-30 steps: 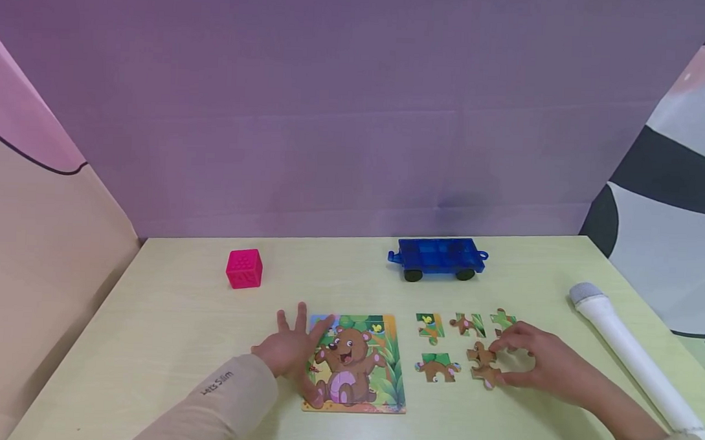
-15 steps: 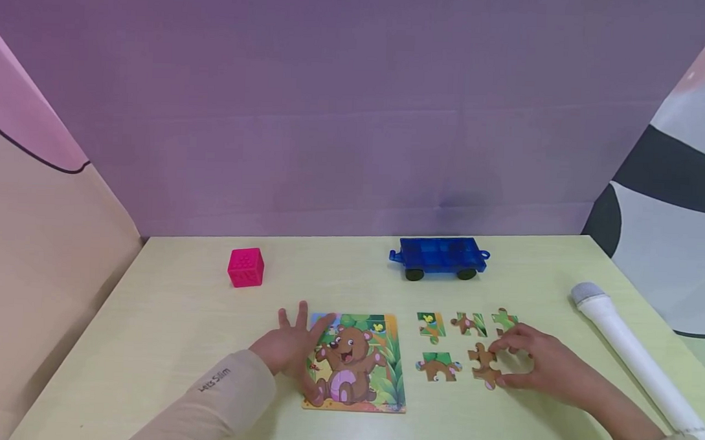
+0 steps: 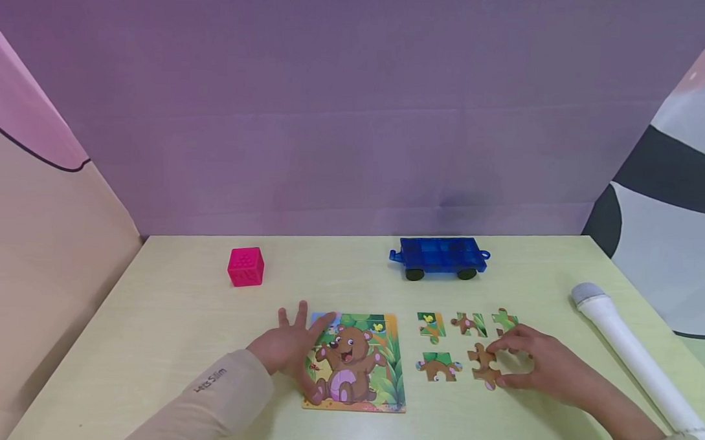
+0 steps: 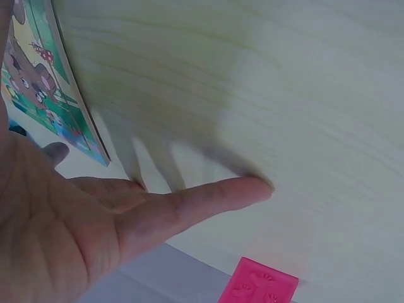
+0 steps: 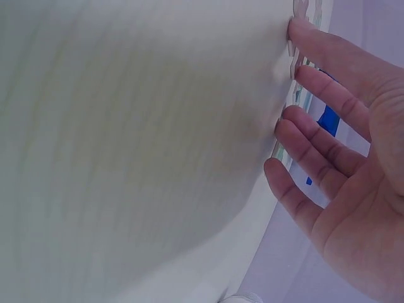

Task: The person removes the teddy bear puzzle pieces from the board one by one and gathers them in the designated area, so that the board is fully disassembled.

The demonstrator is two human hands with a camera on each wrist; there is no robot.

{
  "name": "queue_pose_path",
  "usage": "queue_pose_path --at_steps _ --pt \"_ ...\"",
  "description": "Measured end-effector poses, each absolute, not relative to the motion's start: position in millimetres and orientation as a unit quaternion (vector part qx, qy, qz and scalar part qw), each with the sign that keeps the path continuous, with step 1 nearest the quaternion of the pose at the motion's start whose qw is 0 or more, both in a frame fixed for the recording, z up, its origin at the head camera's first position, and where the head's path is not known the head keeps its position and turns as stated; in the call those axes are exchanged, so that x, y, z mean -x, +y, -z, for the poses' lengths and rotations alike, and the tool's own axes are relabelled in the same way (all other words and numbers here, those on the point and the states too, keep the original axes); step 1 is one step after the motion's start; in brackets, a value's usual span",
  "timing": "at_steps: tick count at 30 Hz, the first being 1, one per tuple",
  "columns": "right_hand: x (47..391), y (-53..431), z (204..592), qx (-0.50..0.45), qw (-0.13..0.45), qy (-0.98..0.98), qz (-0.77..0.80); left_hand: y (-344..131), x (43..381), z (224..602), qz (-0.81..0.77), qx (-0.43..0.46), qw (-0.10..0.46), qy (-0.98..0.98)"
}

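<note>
Your left hand hides part of bear puzzle at its left edge; left wrist view crops puzzle at left border. Your right hand covers lower part of green piece. In right wrist view, pieces lie edge-on, prints unreadable, and your fingers block most of blue cart. White microphone runs out past right edge, head view. Pink cube cut by left wrist view's bottom border.
</note>
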State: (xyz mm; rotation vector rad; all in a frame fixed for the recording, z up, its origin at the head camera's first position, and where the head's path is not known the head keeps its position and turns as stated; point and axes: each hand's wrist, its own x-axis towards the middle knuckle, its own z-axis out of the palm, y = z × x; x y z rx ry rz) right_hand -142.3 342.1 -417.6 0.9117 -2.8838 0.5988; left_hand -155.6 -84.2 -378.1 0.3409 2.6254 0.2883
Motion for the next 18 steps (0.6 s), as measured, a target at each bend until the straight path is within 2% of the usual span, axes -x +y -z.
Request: queue_pose_path --at_steps 9,14,18 --pt "144 343 418 -0.295 0.020 -0.935 -0.193 -91 153 380 -0.133 -0.102 0.225 0.960" --pt "144 342 416 -0.318 0.035 -0.928 -0.193 -94 151 381 -0.142 -0.101 0.224 0.959" --pt "144 338 407 -0.298 0.004 -0.931 -0.210 -96 151 381 -0.151 -0.108 0.225 0.957"
